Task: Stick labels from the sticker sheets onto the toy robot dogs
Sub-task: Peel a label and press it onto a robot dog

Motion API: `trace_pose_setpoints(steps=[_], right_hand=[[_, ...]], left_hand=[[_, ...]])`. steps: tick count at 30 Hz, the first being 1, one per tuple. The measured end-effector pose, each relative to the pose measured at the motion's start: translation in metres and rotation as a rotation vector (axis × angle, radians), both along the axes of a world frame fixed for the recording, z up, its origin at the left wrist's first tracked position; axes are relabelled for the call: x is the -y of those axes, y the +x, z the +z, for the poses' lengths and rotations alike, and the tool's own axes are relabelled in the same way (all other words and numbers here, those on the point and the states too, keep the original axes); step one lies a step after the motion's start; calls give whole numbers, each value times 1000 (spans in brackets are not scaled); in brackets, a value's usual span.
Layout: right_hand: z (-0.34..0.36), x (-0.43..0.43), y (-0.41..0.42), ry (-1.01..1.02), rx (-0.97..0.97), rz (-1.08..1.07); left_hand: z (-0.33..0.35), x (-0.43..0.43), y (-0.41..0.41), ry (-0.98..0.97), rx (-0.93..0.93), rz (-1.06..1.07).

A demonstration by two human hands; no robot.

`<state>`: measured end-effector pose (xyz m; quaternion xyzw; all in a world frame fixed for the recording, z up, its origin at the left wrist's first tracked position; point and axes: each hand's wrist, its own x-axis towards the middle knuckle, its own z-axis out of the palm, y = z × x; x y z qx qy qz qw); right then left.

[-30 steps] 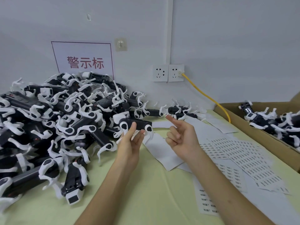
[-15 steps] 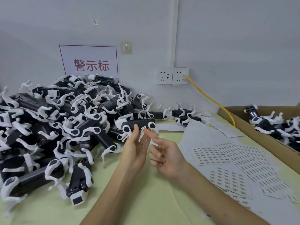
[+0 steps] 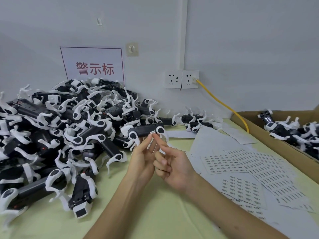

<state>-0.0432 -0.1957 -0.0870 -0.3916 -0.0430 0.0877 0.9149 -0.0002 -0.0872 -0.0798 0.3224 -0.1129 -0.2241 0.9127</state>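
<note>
Over the middle of the table, holding one dog up off the cloth in the left grip: fingertips pinching its underside, fingers long and only lightly bent. Reaching in with the right grip: forefinger out straight, tip at the lower edge of a small white label on the dog's black flank, other fingers curled on nothing. Looks stuck on, or just being pressed flat; cannot tell which.

Toward the right edge, sheets lying flat and overlapping, most rows full. At the far right corner, a box with a few dogs inside, likely the finished ones. Along the left edge and back to the far edge, a big pile, likely unlabelled. Judged early in the job: one dog nearly done, plenty left.
</note>
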Motion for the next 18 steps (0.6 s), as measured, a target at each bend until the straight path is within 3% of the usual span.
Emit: trace_pose_setpoints(steps=[18], right_hand=[[-3,-2,-1,-11,37,35]], left_hand=[[2,0,-2,12,-32,53]])
